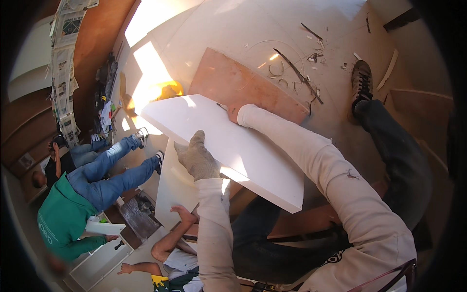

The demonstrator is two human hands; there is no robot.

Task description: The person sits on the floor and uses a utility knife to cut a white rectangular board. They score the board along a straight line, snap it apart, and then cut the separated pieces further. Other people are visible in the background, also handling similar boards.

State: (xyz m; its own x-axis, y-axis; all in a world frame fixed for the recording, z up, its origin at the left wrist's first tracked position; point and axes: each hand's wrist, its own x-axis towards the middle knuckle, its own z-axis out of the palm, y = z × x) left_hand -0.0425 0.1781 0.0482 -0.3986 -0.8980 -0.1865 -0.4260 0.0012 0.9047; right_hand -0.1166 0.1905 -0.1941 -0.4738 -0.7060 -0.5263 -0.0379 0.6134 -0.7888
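Observation:
A long white panel (228,141) with a pale edge lies slantwise in front of me. My left hand (198,158), in a grey-beige work glove, grips its near long edge, with fingers on the panel's face. At the far edge, my right hand (234,113) is closed around a small thin tool (222,106) with a narrow metallic tip; its kind is too small to tell. That tip lies over the panel's margin. The sleeve hides part of the right hand.
Beyond the panel lies a reddish-brown board (233,80). Dark strips (296,70) and scraps litter the floor. Another white panel (170,190) is below my left hand. At left, a person in green (68,214) bends over a white drawer-like box (102,263); other people are nearby.

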